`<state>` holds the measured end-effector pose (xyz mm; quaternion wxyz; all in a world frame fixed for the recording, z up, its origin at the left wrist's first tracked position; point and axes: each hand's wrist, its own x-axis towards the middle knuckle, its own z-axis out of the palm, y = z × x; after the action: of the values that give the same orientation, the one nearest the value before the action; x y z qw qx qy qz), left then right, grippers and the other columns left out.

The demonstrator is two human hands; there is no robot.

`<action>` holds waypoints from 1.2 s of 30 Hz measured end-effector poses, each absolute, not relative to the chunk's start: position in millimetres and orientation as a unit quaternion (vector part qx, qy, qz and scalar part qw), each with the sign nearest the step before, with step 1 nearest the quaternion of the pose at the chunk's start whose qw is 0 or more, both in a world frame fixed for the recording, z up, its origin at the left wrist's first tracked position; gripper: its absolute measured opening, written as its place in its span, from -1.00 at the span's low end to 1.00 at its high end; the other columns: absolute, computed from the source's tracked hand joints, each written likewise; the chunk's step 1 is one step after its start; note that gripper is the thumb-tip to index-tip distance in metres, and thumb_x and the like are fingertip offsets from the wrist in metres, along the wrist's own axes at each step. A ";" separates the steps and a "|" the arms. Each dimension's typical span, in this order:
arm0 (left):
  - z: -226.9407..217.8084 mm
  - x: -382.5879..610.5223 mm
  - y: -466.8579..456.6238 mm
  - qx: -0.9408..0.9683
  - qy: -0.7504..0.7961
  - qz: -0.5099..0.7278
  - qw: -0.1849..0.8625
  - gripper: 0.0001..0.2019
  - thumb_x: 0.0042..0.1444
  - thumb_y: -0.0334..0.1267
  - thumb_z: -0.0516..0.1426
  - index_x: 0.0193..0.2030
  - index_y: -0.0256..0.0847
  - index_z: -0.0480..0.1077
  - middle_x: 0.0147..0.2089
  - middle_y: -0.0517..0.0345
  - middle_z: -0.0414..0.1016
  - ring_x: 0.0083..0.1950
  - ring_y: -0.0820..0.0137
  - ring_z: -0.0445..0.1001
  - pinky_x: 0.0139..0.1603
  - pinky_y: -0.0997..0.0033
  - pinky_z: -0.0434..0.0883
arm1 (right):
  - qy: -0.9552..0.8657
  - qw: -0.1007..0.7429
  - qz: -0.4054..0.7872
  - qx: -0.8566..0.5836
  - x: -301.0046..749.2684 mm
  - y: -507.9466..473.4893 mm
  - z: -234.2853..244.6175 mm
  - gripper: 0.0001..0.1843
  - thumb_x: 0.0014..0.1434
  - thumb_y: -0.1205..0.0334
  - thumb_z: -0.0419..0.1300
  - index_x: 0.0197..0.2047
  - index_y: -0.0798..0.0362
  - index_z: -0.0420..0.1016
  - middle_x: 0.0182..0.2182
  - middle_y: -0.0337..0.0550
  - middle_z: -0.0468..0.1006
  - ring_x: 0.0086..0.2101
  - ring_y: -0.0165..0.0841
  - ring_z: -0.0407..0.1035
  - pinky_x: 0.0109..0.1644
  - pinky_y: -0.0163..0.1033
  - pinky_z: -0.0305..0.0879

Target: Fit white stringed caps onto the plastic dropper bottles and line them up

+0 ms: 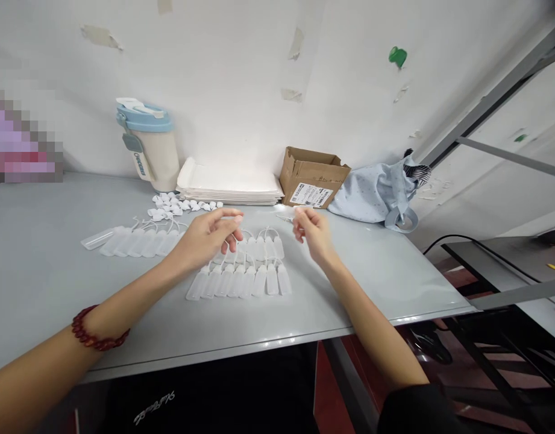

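Observation:
My left hand (213,236) hovers over the rows of bottles, its fingers loosely curled and apart, with nothing visible in it. Under and in front of it lie small translucent plastic bottles (236,282) with thin tubes at their tops, in side-by-side rows. Another row of such bottles (141,241) lies to the left, partly hidden by my left hand and forearm. My right hand (314,234) is raised to the right of the bottles, thumb and index finger pinched together. Whatever it holds is too small to make out. Small white caps (169,206) are heaped behind the left row.
Along the wall stand a cream tumbler (157,154) with a blue lid, a stack of white sheets (232,184), an open cardboard box (313,178) and a light blue cloth bag (367,191). A tape roll (401,220) leans by the bag. A metal frame (498,93) rises at right.

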<state>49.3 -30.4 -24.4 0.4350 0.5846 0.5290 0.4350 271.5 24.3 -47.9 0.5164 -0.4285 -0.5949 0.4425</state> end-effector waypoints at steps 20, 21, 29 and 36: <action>-50.3 -13.5 14.3 0.642 0.662 0.370 0.110 -0.75 0.10 -0.24 0.01 -0.17 -0.21 0.46 -0.10 0.05 0.56 -0.10 0.23 0.47 -0.01 0.31 0.32 | -0.690 0.415 0.175 -0.567 330.7 88.1 -80.3 -0.74 -0.12 0.11 0.21 -0.36 0.09 0.45 -0.31 -0.09 0.54 -0.44 -0.36 0.20 -0.23 -0.17 0.18; -53.8 -14.8 18.8 0.651 0.660 0.362 0.101 -0.75 0.09 -0.24 0.00 -0.20 -0.19 0.47 -0.10 0.06 0.56 -0.09 0.21 0.47 -0.01 0.31 0.32 | -0.690 0.414 0.166 -0.570 330.8 88.4 -80.0 -0.74 -0.11 0.11 0.21 -0.36 0.10 0.46 -0.30 -0.08 0.54 -0.43 -0.36 0.20 -0.22 -0.17 0.18; -68.0 -9.9 46.5 0.756 0.590 0.275 0.071 -0.66 0.07 -0.18 -0.04 -0.21 -0.17 0.53 -0.05 -0.01 0.56 0.07 0.13 0.42 0.18 0.17 0.23 | -0.719 0.414 0.131 -0.543 313.2 72.6 -65.2 -0.84 -0.01 0.18 0.16 -0.36 0.06 0.46 -0.26 -0.05 0.56 -0.36 -0.29 0.25 -0.19 -0.16 0.21; -71.7 -9.7 47.1 0.790 0.564 0.227 0.082 -0.59 0.14 -0.07 -0.10 -0.28 -0.21 0.52 -0.08 -0.07 0.55 0.05 0.12 0.43 0.12 0.24 0.29 | -0.789 0.331 0.212 -0.473 297.3 50.5 -52.9 -0.90 0.03 0.24 0.18 -0.37 0.06 0.48 -0.37 -0.18 0.56 -0.46 -0.41 0.22 -0.30 -0.25 0.19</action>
<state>-9.7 47.1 -71.7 0.0818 0.7897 0.5640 0.2271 297.3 50.5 -52.9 0.3310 -0.4726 -0.7888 0.2119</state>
